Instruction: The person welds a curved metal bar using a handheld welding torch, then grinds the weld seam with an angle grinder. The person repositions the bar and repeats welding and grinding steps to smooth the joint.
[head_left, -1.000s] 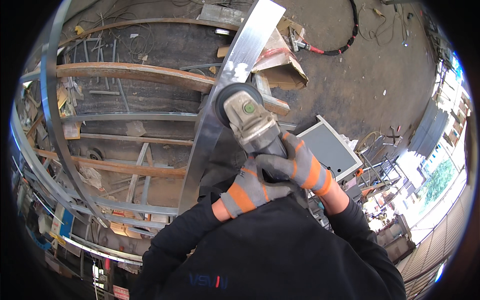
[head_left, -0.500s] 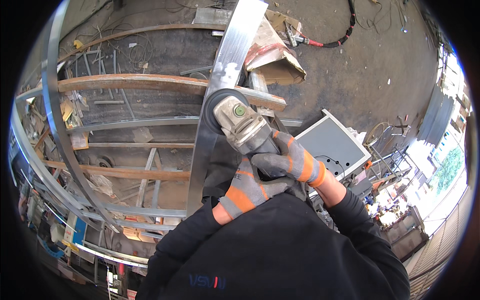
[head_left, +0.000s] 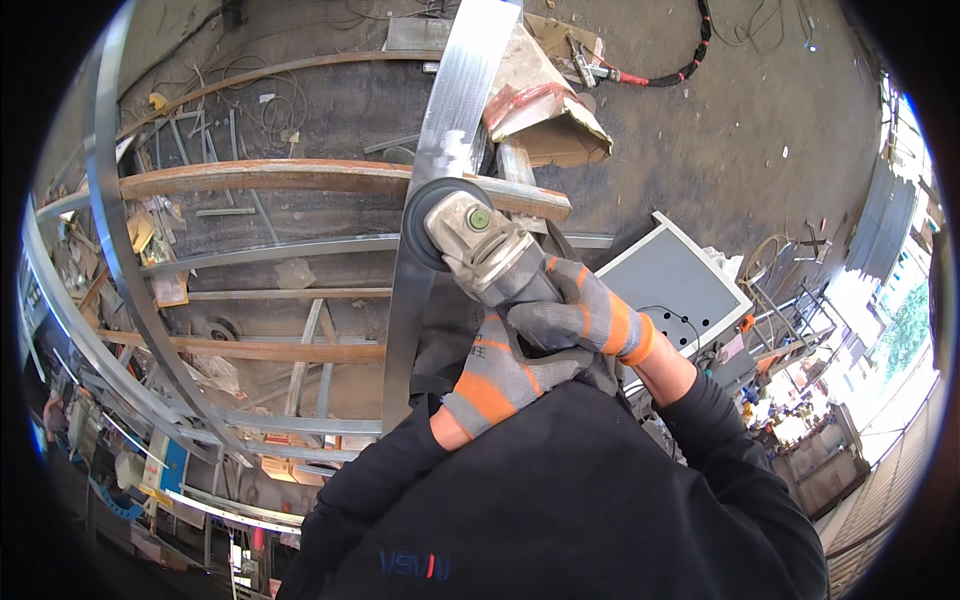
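An angle grinder [head_left: 490, 245] with a worn metal head is held in both my gloved hands. Its dark round disc [head_left: 418, 225] lies over the flat steel bar [head_left: 462, 90], which runs away from me and has a bright, scuffed patch just beyond the disc. My left hand [head_left: 497, 378], in a grey and orange glove, wraps the tool's body from below. Gripping the body from the right is my right hand [head_left: 585, 312], in a matching glove. Whether the disc is spinning cannot be made out.
Rusty and bare steel beams [head_left: 270, 178] cross under the bar on the left, with a long curved bar [head_left: 108, 220] beyond. A torn cardboard box [head_left: 550, 120], a cable with a red handle [head_left: 630, 77] and a grey panel [head_left: 668, 280] lie to the right.
The view has shifted slightly, so the steel bar's far end appears a little further left. Both hands keep their hold on the grinder, and its disc stays over the bar.
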